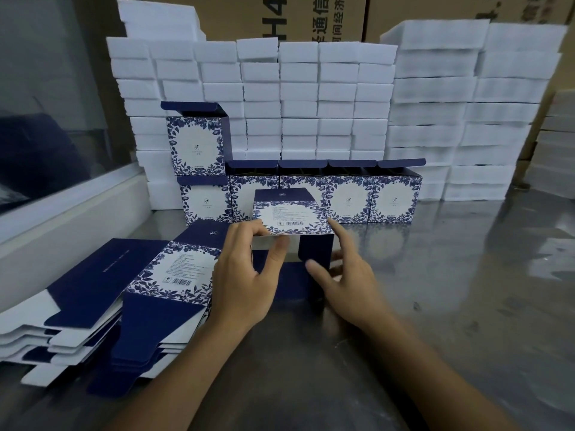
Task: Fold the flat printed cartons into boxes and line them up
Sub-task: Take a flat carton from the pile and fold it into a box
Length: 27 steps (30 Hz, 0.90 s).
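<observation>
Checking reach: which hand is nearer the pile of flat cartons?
Left. The left hand sits right beside the pile of flat cartons; the right hand is farther off, across the carton.

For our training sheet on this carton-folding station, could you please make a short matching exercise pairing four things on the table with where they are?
Things:
1. stack of flat cartons
2. carton being folded
3. row of folded boxes
4. white foam blocks

Places:
A. piled against the back
B. between both hands
C. near left on the table
D. lined up in front of the foam

Pairs: 1-C, 2-B, 3-D, 4-A
</observation>
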Each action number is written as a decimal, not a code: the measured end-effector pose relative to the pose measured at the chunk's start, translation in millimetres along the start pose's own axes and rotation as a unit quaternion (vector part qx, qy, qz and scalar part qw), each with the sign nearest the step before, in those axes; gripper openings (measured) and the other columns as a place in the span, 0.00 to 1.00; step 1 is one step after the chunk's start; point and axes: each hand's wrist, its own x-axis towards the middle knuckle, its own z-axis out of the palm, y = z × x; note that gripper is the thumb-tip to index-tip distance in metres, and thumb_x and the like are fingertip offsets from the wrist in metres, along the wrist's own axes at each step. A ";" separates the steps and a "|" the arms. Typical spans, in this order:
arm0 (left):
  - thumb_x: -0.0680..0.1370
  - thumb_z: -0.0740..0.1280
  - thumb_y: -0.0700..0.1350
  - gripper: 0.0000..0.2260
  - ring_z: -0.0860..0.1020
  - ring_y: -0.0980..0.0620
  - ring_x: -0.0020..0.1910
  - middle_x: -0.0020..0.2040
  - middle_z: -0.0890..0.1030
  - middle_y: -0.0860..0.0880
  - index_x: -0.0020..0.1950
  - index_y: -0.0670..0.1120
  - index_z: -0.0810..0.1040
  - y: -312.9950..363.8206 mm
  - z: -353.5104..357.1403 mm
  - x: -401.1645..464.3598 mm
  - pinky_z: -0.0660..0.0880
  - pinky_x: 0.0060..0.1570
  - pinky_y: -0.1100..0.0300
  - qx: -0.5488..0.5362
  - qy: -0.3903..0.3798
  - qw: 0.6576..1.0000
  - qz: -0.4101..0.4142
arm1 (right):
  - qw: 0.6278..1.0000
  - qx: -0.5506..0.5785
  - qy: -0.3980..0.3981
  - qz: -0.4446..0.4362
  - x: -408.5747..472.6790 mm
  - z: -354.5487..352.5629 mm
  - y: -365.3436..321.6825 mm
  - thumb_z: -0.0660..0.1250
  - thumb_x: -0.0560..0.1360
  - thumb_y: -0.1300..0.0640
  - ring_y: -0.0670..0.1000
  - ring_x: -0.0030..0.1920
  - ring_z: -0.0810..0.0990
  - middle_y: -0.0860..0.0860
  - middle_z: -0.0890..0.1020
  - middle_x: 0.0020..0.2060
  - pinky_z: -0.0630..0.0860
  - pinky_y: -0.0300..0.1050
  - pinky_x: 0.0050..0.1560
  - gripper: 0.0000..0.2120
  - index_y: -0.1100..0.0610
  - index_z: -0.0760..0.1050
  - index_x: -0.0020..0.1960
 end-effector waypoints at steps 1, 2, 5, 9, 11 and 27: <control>0.76 0.60 0.62 0.18 0.73 0.63 0.54 0.53 0.75 0.55 0.52 0.48 0.74 -0.5 -1.0 -0.1 0.66 0.49 0.75 -0.027 -0.013 1.000 0.009 | 0.999 0.035 0.021 -0.008 0.1 0.5 -2.3 0.64 0.78 0.41 0.45 0.50 0.80 0.45 0.78 0.55 0.81 0.50 0.51 0.30 0.36 0.57 0.76; 0.77 0.60 0.59 0.17 0.74 0.61 0.56 0.54 0.76 0.53 0.52 0.46 0.75 -0.8 -2.2 -0.4 0.67 0.52 0.73 -0.067 -0.027 0.997 0.018 | 0.997 0.058 0.044 -0.018 0.4 0.6 -3.9 0.61 0.78 0.38 0.44 0.53 0.78 0.43 0.76 0.59 0.80 0.50 0.53 0.27 0.37 0.60 0.75; 0.79 0.55 0.55 0.18 0.73 0.60 0.62 0.59 0.77 0.51 0.54 0.45 0.78 1.9 -2.7 -1.3 0.65 0.59 0.72 -0.165 -0.051 0.985 0.008 | 0.991 0.071 0.106 -0.036 0.4 -1.1 -8.5 0.60 0.80 0.42 0.40 0.56 0.74 0.41 0.73 0.57 0.76 0.48 0.57 0.11 0.38 0.70 0.62; 0.80 0.55 0.59 0.21 0.74 0.66 0.58 0.62 0.76 0.50 0.66 0.48 0.73 2.7 2.8 -5.4 0.66 0.54 0.76 -0.147 -0.050 0.988 0.012 | 0.985 0.056 0.163 -0.026 1.8 -6.8 -18.8 0.56 0.77 0.38 0.35 0.49 0.73 0.46 0.74 0.48 0.68 0.29 0.46 0.09 0.40 0.69 0.44; 0.75 0.57 0.70 0.27 0.75 0.66 0.51 0.63 0.73 0.54 0.68 0.54 0.66 3.3 3.2 -6.7 0.69 0.50 0.75 -0.179 -0.058 0.982 -0.014 | 0.980 0.048 0.189 -0.038 2.9 -9.4 -22.1 0.57 0.79 0.41 0.37 0.44 0.73 0.48 0.73 0.44 0.66 0.28 0.44 0.11 0.43 0.67 0.40; 0.81 0.59 0.49 0.16 0.62 0.54 0.27 0.28 0.62 0.55 0.35 0.49 0.60 -14.1 3.9 -4.1 0.59 0.28 0.60 0.058 -0.006 0.996 0.061 | 0.973 0.074 0.214 -0.040 3.2 -12.8 -21.6 0.63 0.82 0.53 0.54 0.43 0.74 0.53 0.76 0.41 0.73 0.56 0.48 0.13 0.58 0.72 0.41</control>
